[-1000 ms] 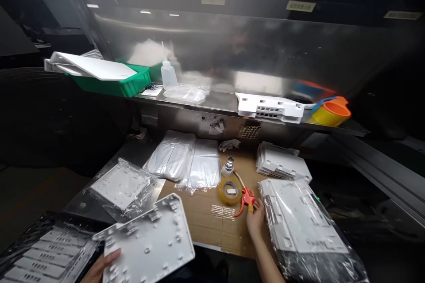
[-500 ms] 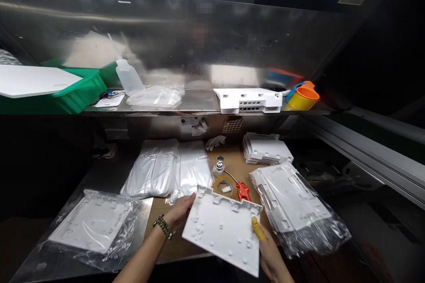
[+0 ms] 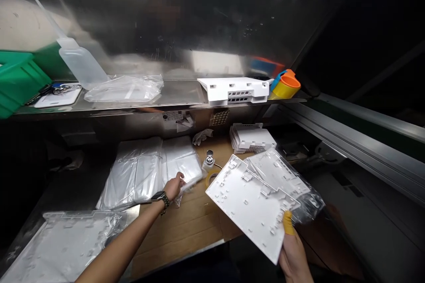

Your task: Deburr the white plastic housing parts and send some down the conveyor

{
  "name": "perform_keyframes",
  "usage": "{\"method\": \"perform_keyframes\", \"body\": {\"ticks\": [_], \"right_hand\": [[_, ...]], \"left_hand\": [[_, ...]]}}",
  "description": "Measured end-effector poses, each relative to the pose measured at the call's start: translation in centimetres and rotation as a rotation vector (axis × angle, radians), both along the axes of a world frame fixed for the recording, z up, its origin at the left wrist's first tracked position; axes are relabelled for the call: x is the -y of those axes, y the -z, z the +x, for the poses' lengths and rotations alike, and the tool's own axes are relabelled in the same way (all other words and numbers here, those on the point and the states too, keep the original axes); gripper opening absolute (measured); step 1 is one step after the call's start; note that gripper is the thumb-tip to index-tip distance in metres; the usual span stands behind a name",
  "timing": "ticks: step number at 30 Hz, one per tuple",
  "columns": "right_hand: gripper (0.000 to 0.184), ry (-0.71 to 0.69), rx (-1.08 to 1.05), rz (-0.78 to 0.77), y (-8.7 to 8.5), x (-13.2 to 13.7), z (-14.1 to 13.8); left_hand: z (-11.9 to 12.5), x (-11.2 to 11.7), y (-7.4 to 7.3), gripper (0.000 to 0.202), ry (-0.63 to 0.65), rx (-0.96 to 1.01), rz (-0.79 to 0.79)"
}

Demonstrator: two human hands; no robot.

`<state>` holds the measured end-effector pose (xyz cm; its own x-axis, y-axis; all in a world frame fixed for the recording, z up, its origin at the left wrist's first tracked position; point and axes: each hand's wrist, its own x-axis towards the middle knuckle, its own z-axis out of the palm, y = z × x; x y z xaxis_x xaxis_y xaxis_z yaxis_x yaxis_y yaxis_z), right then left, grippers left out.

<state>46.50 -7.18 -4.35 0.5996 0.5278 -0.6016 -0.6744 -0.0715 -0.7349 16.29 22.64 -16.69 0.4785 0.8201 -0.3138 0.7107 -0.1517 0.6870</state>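
White panel (image 3: 245,199): in the air, to the right and near side of the right-hand bag stack (image 3: 179,154); tilted, ribbed face up. Stiff plastic by the look, flat sheet, small clips and tabs, notched far edge.
Right hand (image 3: 294,254): pinches the panel's near right corner, thumb on top, other fingers mostly hidden under it. Corner grip probably keeps the face clear and the left hand free.
Thumb cover (image 3: 288,223): yellow, snug; likely for grip or protection.
Left hand (image 3: 173,188): at the stack's near edge, fingers bent, touching film; can't tell if they pinch a bag.
Bags: thin, clear, glossy, creased; laid flat, probably for easy one-handed access. Second stack (image 3: 136,177) just left.
Bagged panels (image 3: 275,172): well right of the stack, partly behind the held panel; wrinkled clear film.
Cardboard (image 3: 179,241): under and nearside of the stack; brown, matte, likely guards against scratches.
Tape roll (image 3: 209,180): just right of the stack, partly covered by the panel.
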Motion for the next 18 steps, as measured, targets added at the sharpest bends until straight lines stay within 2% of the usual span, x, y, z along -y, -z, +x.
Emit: {"method": "perform_keyframes", "body": {"ticks": [5,11,15,18], "right_hand": [[0.088,0.028,0.003,0.029,-1.2,-0.7,-0.7],[0.084,0.042,0.025,-0.008,-2.9,-2.0,-1.8],[0.087,-0.005,0.084,0.019,-2.6,-2.2,-2.0],[0.088,-0.031,0.119,0.038,-1.3,-2.4,-1.7]], "left_hand": [[-1.0,-2.8,0.3,0.026,-0.043,0.040,-0.104],[-1.4,-3.9,0.6,0.024,-0.096,0.219,-0.220],[-1.2,-3.8,0.1,0.025,-0.111,0.349,-0.246],[-0.7,-3.5,-0.1,0.025,-0.106,0.419,-0.311]]}}
